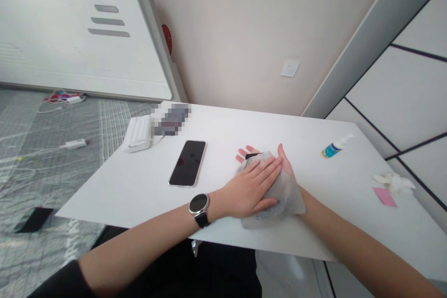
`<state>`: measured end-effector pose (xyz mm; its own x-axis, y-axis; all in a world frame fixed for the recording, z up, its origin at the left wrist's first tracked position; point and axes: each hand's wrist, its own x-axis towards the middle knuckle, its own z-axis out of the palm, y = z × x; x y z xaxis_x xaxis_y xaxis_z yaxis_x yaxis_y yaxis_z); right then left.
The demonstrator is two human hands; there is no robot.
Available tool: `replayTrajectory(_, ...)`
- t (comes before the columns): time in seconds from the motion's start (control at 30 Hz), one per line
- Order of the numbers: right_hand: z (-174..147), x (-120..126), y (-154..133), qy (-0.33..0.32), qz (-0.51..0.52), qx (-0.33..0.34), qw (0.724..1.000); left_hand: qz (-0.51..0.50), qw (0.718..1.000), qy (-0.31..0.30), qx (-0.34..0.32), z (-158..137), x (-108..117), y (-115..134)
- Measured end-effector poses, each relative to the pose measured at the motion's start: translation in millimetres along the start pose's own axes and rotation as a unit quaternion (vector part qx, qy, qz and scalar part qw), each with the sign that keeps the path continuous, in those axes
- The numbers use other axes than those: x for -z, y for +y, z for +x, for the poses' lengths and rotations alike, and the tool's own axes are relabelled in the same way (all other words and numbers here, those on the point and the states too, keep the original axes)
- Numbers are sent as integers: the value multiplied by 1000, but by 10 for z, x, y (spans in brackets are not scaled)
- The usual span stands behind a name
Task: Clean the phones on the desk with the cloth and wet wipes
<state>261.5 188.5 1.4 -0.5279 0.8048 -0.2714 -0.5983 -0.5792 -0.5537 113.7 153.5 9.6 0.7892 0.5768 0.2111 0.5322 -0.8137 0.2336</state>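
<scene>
My left hand (249, 188), a watch (199, 204) on its wrist, lies flat with fingers stretched out across a thin grey cloth (291, 195). Faint dark marking shows on the cloth near my left thumb. Underneath, palm up, is my right hand (287, 165); its fingertips and thumb stick out past the far side of the cloth. A dark flat object (253, 155) rests on those right fingers, with only a narrow edge showing. Cloth and left hand cover the rest of it, so its kind is hidden.
On the white table (223, 125) lie a smartphone (187, 163), a white power bank (138, 133) and a blurred-out item (172, 119). To the right are a spray bottle (337, 145), a pink paper (384, 196) and crumpled tissue (396, 183). The wall stands behind.
</scene>
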Motion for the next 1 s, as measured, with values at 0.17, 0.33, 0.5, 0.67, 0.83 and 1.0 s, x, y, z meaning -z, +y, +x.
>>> replayTrajectory(0.17,17,63,-71,-4,23,-59,998,-7,1000,-10,-22,-239,92,-237)
replayTrajectory(0.33,17,46,-57,11,29,-45,999,3,997,22,72,50,30,-450)
replayTrajectory(0.5,7,67,-30,31,27,-5,999,-8,999,19,31,153,-74,-33)
replayTrajectory(0.67,-11,54,-27,9,28,-56,998,-19,997,-18,-66,-190,34,74)
replayTrajectory(0.83,14,30,-33,-5,49,-42,998,-8,999,13,45,105,22,-283)
replayTrajectory(1.0,7,16,-38,4,51,-13,999,-2,990,54,130,406,-113,-198)
